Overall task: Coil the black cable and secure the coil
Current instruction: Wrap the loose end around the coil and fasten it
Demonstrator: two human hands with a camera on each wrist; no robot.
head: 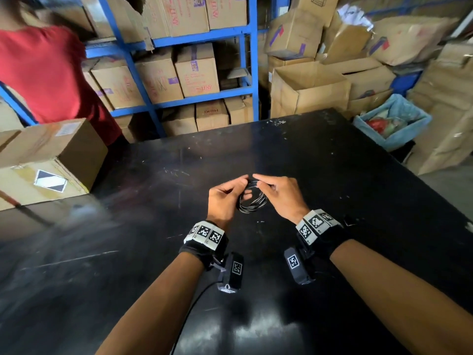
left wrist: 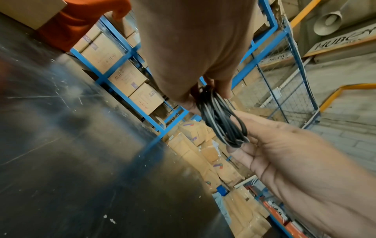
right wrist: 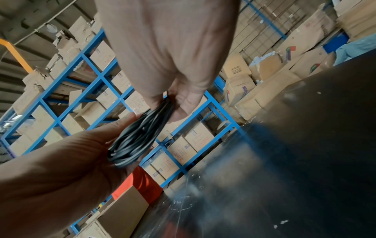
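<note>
The black cable (head: 252,198), wound into a small coil of several loops, is held between both hands above the middle of the black tabletop (head: 332,160), clear of its surface. The left hand (head: 224,198) is curled round the coil's left side, its thumb and fingers closed on the loops; in the right wrist view the coil (right wrist: 138,136) is seen lying across the left hand's palm (right wrist: 67,164). The right hand (head: 280,194) pinches the far part of the coil between thumb and fingers, with the index finger stretched forward over it. In the left wrist view the loops (left wrist: 220,117) are gripped at their upper end by the left hand (left wrist: 189,48), while the right hand (left wrist: 301,161) cups the lower end. A cardboard box (head: 46,160) stands at the tabletop's left edge, with a person in a red shirt (head: 43,70) behind it. Blue shelving (head: 245,70) loaded with cartons is seen beyond the far edge.
</note>
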